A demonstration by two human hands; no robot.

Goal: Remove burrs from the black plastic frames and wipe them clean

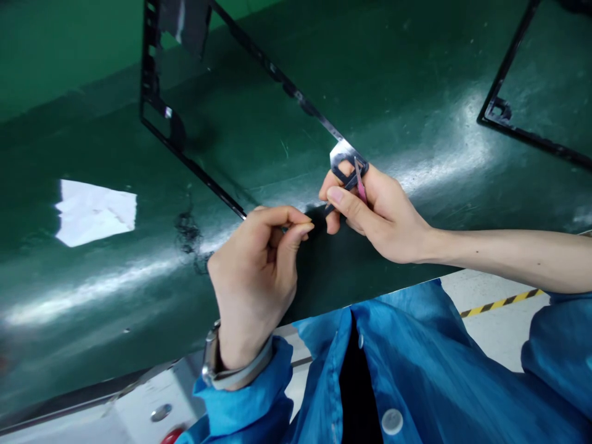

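A thin black rectangular frame point(194, 172) stretches from the upper left down to both hands. My right hand point(379, 213) grips its near right corner, thumb on top and fingers beneath. A small pointed tool with a pink part point(361, 188) is also held in that hand, against the corner; its exact kind is unclear. My left hand point(254, 271), wearing a wristwatch point(213, 354), is closed in a pinch beside the frame's near edge. Its thumb and forefinger tips meet just left of the right hand's fingers. Whatever is between them is too small or hidden to make out.
The green tabletop point(287, 148) carries a torn white piece of paper point(97, 213) at left. A tangle of thin black shavings point(189, 237) lies left of my left hand. Another black frame point(490, 105) rests at the right. The table's near edge runs below my hands.
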